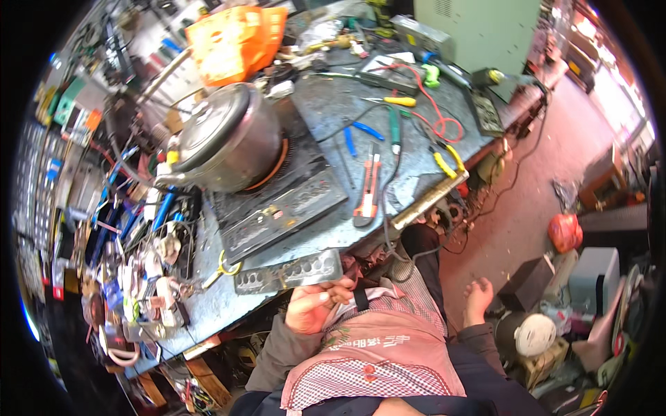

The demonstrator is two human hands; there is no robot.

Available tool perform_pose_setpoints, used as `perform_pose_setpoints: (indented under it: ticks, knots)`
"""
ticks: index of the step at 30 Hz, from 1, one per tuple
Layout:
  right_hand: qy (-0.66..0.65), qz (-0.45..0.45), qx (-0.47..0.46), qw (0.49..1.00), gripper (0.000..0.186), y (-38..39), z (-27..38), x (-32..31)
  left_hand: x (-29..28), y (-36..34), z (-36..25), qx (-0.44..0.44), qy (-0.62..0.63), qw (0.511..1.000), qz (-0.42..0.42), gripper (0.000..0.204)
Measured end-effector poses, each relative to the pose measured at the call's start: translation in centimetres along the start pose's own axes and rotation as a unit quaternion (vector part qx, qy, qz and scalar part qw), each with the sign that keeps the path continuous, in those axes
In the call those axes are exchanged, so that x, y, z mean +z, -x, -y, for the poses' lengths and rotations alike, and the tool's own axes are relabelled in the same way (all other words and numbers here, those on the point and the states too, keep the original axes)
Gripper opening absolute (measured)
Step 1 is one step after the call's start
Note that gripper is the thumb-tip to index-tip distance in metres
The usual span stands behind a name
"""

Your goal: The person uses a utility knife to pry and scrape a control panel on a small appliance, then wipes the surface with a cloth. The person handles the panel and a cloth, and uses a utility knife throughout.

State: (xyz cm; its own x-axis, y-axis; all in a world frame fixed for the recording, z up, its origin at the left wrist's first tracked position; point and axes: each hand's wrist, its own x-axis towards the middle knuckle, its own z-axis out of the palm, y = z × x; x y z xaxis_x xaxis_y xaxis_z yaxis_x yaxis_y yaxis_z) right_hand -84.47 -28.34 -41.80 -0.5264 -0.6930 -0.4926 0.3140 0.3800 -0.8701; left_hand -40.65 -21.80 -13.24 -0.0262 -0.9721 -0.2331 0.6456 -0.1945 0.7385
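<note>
My left hand [312, 305] grips the lower edge of a flat grey control-panel strip [263, 277] with a row of round marks, held at the front edge of the workbench [326, 229]. Beside the strip lie yellow-handled scissors [229, 267]. Above it sits a black induction cooker [277, 222] carrying a dented steel pot [236, 152] with its lid on. My right hand [477, 297] is off the bench at the right, fingers loosely curled and apart, holding nothing.
A red-handled utility knife [368, 187], pliers [447, 159], screwdrivers and red leads [444, 125] lie on the bench. An orange bag [232, 45] and a pale cabinet [479, 35] stand behind. Clutter fills the left; boxes and a red bundle [565, 232] are on the floor right.
</note>
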Motion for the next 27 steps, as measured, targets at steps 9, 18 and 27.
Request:
perform_pose_setpoints:
  ticks: [9,18,27]
  knots:
    - [-0.019,0.181,-0.346,0.92,0.032,8.5,19.1,11.2,2.0,-2.6,-1.3,-0.084,-0.069,0.994,0.019,0.056]
    - [0.015,0.428,-0.364,0.827,0.037,20.2,19.3,14.6,1.8,-5.2,-0.1,-0.201,-0.024,0.979,0.038,0.063]
    - [0.026,0.497,-0.342,0.797,0.037,22.2,20.3,17.3,-0.3,5.6,-7.8,-0.02,-0.197,0.965,0.173,0.053]
